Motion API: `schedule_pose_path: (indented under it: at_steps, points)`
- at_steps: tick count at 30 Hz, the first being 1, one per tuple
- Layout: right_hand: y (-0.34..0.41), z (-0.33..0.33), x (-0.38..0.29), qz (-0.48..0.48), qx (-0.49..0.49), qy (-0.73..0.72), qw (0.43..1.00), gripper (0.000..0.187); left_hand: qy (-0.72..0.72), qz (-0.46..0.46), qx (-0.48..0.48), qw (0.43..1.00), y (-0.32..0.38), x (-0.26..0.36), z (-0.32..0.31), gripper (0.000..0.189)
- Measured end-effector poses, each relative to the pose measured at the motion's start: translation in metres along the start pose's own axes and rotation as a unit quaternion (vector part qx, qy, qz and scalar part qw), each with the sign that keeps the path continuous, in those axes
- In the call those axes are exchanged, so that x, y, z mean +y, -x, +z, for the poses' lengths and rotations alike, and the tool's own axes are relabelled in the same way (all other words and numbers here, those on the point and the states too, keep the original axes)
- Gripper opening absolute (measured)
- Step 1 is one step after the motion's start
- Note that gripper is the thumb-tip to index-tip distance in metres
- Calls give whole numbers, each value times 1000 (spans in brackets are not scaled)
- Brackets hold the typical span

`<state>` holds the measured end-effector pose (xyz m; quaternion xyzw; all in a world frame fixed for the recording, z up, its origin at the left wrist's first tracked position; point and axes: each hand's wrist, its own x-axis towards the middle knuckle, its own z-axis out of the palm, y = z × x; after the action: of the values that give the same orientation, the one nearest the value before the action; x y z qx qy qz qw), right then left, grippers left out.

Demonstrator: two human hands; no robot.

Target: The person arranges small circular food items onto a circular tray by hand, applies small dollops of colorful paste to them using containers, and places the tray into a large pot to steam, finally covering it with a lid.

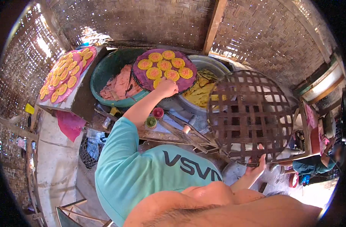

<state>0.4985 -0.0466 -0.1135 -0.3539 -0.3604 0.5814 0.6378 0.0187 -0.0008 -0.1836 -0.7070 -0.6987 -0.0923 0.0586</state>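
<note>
My left hand [167, 87] reaches over the front edge of a round tray [184, 59] lined with a magenta sheet. Several flower-shaped yellow pieces with orange-pink centres [164, 65] lie on it. The fingers curl down beside the nearest yellow piece [157, 82]; whether they pinch it is hidden. My right hand [255, 167] grips the lower rim of a round, open-weave bamboo tray [249, 116], tilted up at the right. Behind the lined tray are a green basin [96, 88] with pink doughy material [120, 82] and a grey basin [218, 63] with yellow material [200, 92].
A slanted board [84, 82] at left bears more yellow pieces [63, 75] on pink sheets. Small red [158, 113] and green [151, 122] containers stand near wooden slats [175, 132]. Woven walls [133, 25] enclose the bench. Another person [309, 164] is at far right.
</note>
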Motion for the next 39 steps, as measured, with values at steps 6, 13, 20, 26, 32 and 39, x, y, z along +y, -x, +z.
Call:
schedule_pose_path:
  at_steps: [6, 13, 20, 26, 32, 39]
  points:
    - [2, 34, 9, 94, -60, 6, 994, 40, -37, -54, 67, 996, -12, -4, -13, 10]
    - [-8, 97, 68, 267, -182, -7, 946, 31, 34, -86, 186, 978, -22, -14, -65, 11]
    - [-20, 144, 162, 323, -248, -112, 906, 26, -12, 43, 165, 985, 3, 59, -73, 4]
    - [-14, 148, 172, 342, -285, -158, 881, 30, 54, 119, 84, 988, 47, 111, -55, 17]
    - [2, 141, 144, 311, -236, -207, 897, 33, 193, 156, 196, 949, 82, 105, -128, 36]
    - [33, 131, 118, 212, -165, -260, 927, 38, 233, 184, 368, 881, 87, 69, -187, 24]
